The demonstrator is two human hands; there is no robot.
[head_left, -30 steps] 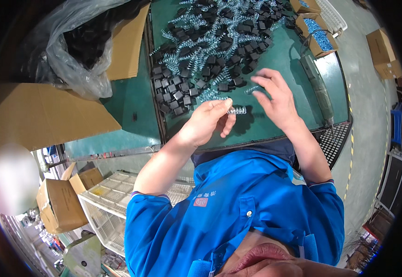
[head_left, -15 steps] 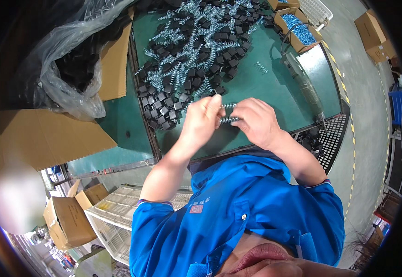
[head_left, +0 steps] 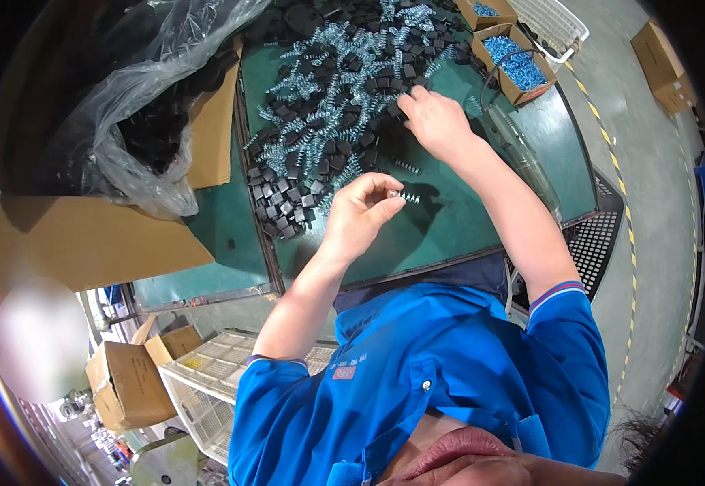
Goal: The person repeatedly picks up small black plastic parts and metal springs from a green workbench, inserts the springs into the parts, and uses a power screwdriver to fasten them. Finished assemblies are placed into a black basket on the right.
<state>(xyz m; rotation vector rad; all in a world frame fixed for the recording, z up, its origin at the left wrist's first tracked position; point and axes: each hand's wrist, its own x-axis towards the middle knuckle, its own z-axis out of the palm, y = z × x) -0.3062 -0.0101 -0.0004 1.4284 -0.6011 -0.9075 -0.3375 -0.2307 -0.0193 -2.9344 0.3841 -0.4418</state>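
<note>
A small silvery coil spring (head_left: pixel 410 198) sticks out to the right from the pinched thumb and fingers of my left hand (head_left: pixel 359 212), just over the green tabletop (head_left: pixel 466 212). Farther off, my right hand (head_left: pixel 440 121) bends its fingers down onto a black block (head_left: pixel 397 112) at the right edge of the pile; the fingertips partly hide the contact. Between the hands a loose spring (head_left: pixel 407 167) lies on the table. Bluish-silver springs (head_left: pixel 320 97) are heaped over many small black blocks (head_left: pixel 284 198) ahead of both hands.
Cardboard boxes of blue screw-like parts (head_left: pixel 519 65) stand at the far right, near a white basket (head_left: pixel 559 28). A green power tool (head_left: pixel 523 158) with a cable lies right of my right forearm. At left is an open carton (head_left: pixel 85 251) lined with clear plastic (head_left: pixel 158 186).
My hands have come apart from holding springs together. The right hand has moved forward to the pile's edge. The left stays near its place with a spring.
</note>
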